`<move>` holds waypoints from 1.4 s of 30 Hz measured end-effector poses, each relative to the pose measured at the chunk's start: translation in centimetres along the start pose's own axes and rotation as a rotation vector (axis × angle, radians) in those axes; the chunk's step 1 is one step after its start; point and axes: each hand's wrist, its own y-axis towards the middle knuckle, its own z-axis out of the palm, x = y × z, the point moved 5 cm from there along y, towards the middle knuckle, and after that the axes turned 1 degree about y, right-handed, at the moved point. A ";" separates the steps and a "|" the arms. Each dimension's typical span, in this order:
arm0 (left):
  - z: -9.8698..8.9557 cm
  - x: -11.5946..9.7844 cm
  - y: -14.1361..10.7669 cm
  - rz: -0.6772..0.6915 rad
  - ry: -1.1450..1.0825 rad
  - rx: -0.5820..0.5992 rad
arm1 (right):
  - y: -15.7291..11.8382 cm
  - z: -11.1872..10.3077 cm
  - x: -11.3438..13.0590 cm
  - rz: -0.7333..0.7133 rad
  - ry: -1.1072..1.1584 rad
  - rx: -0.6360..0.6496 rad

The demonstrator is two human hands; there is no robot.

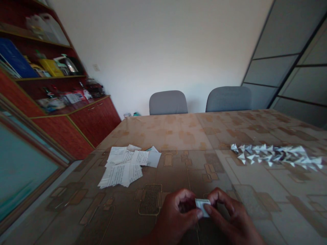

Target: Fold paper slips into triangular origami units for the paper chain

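Note:
Between my two hands is a small folded piece of paper (202,203), whitish and roughly square, held above the table near its front edge. My left hand (176,211) pinches its left side between thumb and fingers. On the other side, my right hand (230,214) grips it, the thumb lying over its face. A loose pile of printed paper pieces (125,166) lies on the table to the left. Over at the right stand rows of folded paper pieces (270,154) with pointed tips, linked or set close together; I cannot tell which.
The table (178,132) has a brown patterned cover. Two grey chairs (168,102) stand at its far side, against a white wall (163,44). A red-brown cabinet (94,119) with crowded shelves is at the left, and grey panelled doors (276,61) are at the right.

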 end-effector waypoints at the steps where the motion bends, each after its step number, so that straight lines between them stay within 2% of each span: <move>1: 0.0 0.3 0.1 -0.022 -0.030 0.012 | 0.0 0.0 0.0 0.000 0.020 0.005; 6: -0.1 0.6 0.1 -0.052 0.047 -0.036 | 0.0 0.2 0.0 0.011 -0.030 0.013; 9: 0.0 0.4 0.1 -0.067 0.024 -0.015 | 0.0 0.0 0.1 0.008 -0.078 -0.016; 15: 0.2 -0.2 0.2 -0.066 0.007 0.044 | 0.3 -0.1 -0.4 0.018 0.052 -0.047; 18: -0.1 -0.8 0.1 -0.004 0.136 -0.022 | 0.5 -0.2 -0.2 -0.020 -0.009 -0.065; 21: -0.3 -1.7 -0.3 0.102 0.399 -0.104 | 0.6 -0.2 0.8 -0.106 -0.140 -0.049; 24: 0.0 -2.3 -0.6 0.174 0.584 -0.085 | 0.6 0.0 1.8 -0.221 -0.230 -0.021; 27: 0.2 -2.2 -0.5 0.151 0.601 -0.022 | 0.7 0.2 2.0 -0.261 -0.280 0.009; 32: 0.1 -2.2 -0.5 0.100 0.596 0.055 | 0.5 0.2 1.3 -0.187 -0.288 0.008; 36: -0.2 -2.0 -0.6 0.044 0.522 0.039 | 0.5 0.2 0.5 -0.081 -0.214 0.012; 39: -0.4 -1.4 -0.4 -0.009 0.382 0.017 | 0.5 0.4 0.1 0.011 -0.087 0.072; 42: -0.7 -1.1 -0.2 0.001 0.314 -0.035 | 0.6 0.6 -0.1 0.051 -0.040 0.093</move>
